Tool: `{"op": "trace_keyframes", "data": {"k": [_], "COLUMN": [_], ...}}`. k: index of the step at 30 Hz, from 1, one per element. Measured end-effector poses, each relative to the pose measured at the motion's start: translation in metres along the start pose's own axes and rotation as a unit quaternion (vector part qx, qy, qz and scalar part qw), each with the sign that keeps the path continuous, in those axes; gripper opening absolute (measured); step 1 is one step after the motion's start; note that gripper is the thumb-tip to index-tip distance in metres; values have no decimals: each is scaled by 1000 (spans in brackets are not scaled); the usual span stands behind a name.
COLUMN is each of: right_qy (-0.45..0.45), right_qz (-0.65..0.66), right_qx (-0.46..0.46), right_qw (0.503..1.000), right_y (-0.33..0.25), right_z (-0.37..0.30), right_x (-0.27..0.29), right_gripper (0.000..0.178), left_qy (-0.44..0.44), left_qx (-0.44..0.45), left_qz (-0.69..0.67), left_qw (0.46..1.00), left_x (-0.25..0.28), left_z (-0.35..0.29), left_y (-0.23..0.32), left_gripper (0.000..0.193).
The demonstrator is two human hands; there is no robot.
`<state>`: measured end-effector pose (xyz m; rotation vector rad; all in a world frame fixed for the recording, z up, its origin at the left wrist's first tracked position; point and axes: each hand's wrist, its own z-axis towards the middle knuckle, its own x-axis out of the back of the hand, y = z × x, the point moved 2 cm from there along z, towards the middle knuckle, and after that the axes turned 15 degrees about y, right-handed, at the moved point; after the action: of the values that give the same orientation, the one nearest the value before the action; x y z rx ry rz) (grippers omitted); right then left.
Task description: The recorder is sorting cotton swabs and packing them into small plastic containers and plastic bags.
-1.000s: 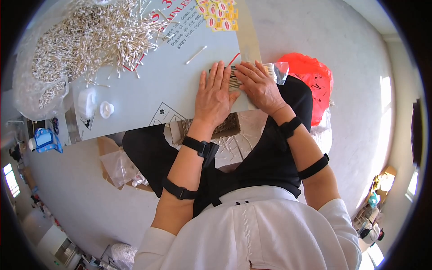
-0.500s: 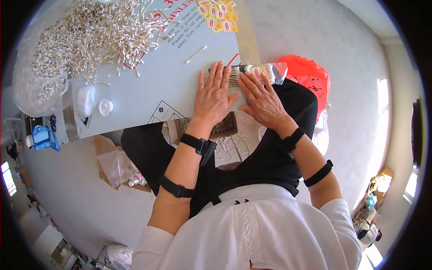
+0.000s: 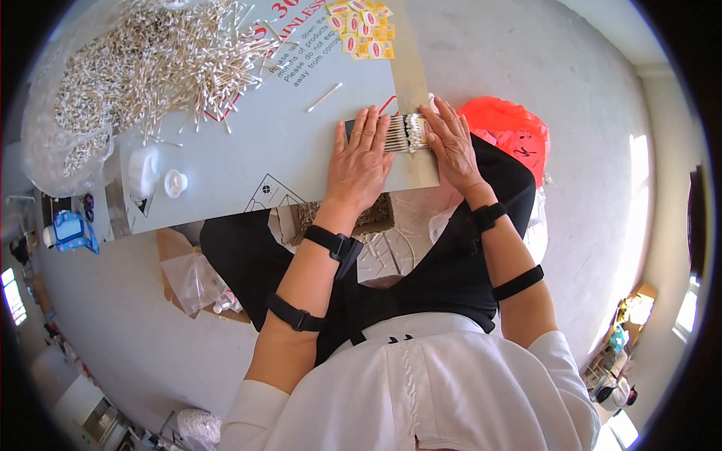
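Note:
My left hand (image 3: 357,160) lies flat, fingers stretched out, over the left part of a row of cotton swabs (image 3: 398,134) near the table's right edge. A dark strip (image 3: 348,129) shows beneath its fingertips. My right hand (image 3: 454,147) rests with extended fingers against the right end of the swabs, at the table edge. Between the two hands the white tips of two groups of swabs meet, and a bit of yellow label shows by the right fingers. What lies under the palms is hidden. One loose swab (image 3: 325,98) lies farther up the table.
A large heap of swabs (image 3: 143,68) in clear plastic covers the table's far left. Yellow and white packets (image 3: 361,28) lie at the far edge. A white round lid (image 3: 175,183) sits at left. A red plastic bag (image 3: 511,128) stands beyond the right edge; a carton (image 3: 368,218) sits below the table.
My right hand has shifted right, to the end of the swabs. The gap between the two swab groups has closed, and the clear wrapper that stuck out at right is now mostly covered.

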<state>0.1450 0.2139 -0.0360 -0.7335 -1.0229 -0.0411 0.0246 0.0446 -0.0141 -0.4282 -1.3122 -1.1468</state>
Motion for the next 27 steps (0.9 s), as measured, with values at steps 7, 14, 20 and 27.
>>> {"op": "trace_keyframes", "data": {"k": [7, 14, 20, 27], "right_qy": [7, 20, 42, 28], "right_qz": [16, 50, 72, 78], "right_qx": [4, 4, -3, -5], "right_qw": [1000, 999, 997, 997], "right_y": [-1, -2, -3, -8], "right_z": [0, -1, -2, 1], "right_x": [0, -1, -1, 4], "right_gripper": [46, 45, 44, 42], "left_qy": [5, 25, 45, 63], "left_qx": [-10, -20, -8, -26], "left_qz": [-4, -30, -69, -73], "left_qw": [1000, 999, 997, 995], "left_x": [-6, -11, -14, -21], "left_z": [7, 13, 14, 18], "left_y": [9, 19, 24, 28], "left_gripper": [66, 67, 67, 69]}}
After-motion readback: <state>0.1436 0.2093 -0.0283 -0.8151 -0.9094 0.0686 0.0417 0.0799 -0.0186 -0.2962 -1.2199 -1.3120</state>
